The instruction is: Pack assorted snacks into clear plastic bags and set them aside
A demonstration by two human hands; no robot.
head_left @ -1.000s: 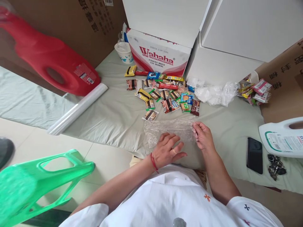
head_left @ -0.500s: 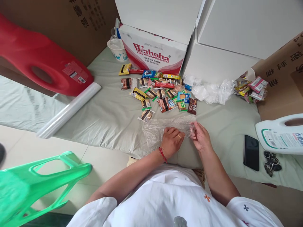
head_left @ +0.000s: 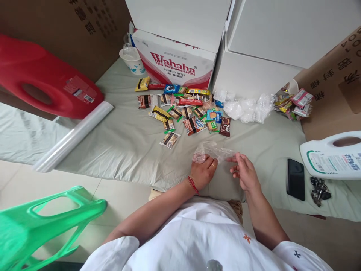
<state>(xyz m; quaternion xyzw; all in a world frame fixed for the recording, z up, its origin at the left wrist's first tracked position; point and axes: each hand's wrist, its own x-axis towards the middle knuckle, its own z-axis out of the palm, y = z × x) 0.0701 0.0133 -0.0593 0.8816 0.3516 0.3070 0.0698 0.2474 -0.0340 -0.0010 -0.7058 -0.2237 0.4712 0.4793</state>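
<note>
A thin, clear plastic bag (head_left: 216,151) is bunched up between my two hands, just above the pale green sheet. My left hand (head_left: 203,172), with a red cord at the wrist and a ring, is closed around the bag's gathered part. At the bag's right end, my right hand (head_left: 246,172) pinches the film between thumb and fingertips, its other fingers curled. Beyond the hands lies a spread of small wrapped snacks (head_left: 189,126). Closest to the bag are a single wrapped biscuit (head_left: 170,139) and a brown cocoa packet (head_left: 225,127).
A Wahaha water carton (head_left: 173,66) stands behind the snacks. Crumpled clear plastic (head_left: 251,108) and more packets (head_left: 299,103) sit right of it. A phone (head_left: 295,179), keys (head_left: 320,191) and white jug (head_left: 332,156) lie rightward; a film roll (head_left: 75,136), red jug (head_left: 50,77) and green stool (head_left: 53,222) leftward.
The bag was spread wide and flat under my left hand; now it is gathered smaller, its left side drawn in to that hand. My right hand has shifted slightly right and down.
</note>
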